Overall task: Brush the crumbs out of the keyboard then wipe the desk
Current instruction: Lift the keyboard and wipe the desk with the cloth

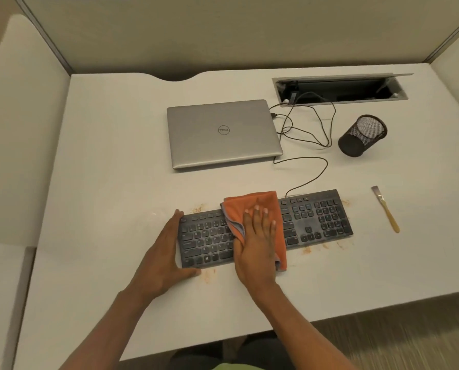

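Both bare forearms reach in over the near edge of the table (pixel 110 182), angling toward each other. The left hand (pixel 166 249) has its palm turned rightward, fingers straight and together against the left end of the keyboard (pixel 316 217), and the thumb spread along the keyboard's near edge. The right hand (pixel 257 244) lies palm down with its wrist straight. Its fingers are straight and slightly fanned, pointing toward the far edge and pressing flat on the cloth (pixel 265 204).
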### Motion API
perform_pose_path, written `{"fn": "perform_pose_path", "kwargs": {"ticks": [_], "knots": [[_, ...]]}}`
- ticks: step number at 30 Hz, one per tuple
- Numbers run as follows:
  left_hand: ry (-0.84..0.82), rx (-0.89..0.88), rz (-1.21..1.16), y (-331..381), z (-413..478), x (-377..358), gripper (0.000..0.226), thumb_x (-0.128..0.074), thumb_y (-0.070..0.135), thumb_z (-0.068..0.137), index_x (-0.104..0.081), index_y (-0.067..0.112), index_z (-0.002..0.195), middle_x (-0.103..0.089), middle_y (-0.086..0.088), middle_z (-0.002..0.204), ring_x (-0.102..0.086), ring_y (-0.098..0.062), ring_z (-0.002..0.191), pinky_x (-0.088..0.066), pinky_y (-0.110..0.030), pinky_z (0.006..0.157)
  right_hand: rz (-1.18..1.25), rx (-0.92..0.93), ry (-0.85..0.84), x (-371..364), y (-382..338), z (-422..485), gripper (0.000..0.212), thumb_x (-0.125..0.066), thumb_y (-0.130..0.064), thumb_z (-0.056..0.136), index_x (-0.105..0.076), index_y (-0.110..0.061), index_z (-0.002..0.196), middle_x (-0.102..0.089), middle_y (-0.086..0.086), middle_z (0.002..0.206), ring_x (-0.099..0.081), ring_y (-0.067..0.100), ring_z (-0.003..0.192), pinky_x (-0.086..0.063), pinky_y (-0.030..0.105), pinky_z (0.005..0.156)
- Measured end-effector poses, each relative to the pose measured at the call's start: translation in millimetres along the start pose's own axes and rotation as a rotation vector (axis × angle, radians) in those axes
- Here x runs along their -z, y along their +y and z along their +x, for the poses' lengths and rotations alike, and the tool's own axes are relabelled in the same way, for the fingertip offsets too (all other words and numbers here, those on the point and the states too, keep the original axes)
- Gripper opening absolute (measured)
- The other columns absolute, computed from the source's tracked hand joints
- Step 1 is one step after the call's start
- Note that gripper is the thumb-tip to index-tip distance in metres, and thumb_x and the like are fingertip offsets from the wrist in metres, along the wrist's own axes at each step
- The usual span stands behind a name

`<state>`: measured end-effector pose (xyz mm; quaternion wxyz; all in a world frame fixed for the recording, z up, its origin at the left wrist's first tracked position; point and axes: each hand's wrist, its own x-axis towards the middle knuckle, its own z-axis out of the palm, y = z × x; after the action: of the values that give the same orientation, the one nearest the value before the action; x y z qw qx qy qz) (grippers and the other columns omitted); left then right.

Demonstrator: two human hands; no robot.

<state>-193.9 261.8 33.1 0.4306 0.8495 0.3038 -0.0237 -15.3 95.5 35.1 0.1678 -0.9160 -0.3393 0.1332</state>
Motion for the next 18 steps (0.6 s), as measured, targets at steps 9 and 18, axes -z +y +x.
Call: {"fn": "perform_pose_path", "kwargs": {"ticks": [9, 18], "knots": [[0.012, -0.016, -0.147, -3, 4, -1, 0.15, -0.094, 0.069, 0.061, 0.018, 0.054, 0.161, -0.007, 0.06, 0.15, -0.019, 0.035, 0.135, -0.022, 0.006, 0.105, -0.075, 0.085, -0.034, -31, -63, -4, 0.069, -0.025, -0.038, 0.099, -0.029, -0.009, 0.162, -0.018, 0.016, 0.171, -0.012, 0.035, 0.159, -0.019, 0.058, 0.127], [0.038, -0.042, -0.211, -3, 6, -2, 0.151, -0.074, 0.098, 0.053, 0.011, 0.039, 0.163, 0.008, 0.056, 0.156, -0.005, 0.04, 0.135, -0.015, 0.005, 0.112, -0.081, 0.323, -0.096, -38, -75, 0, 0.073, -0.028, -0.036, 0.094, -0.028, -0.011, 0.163, -0.022, 0.013, 0.17, -0.014, 0.029, 0.159, -0.004, 0.048, 0.126]]}}
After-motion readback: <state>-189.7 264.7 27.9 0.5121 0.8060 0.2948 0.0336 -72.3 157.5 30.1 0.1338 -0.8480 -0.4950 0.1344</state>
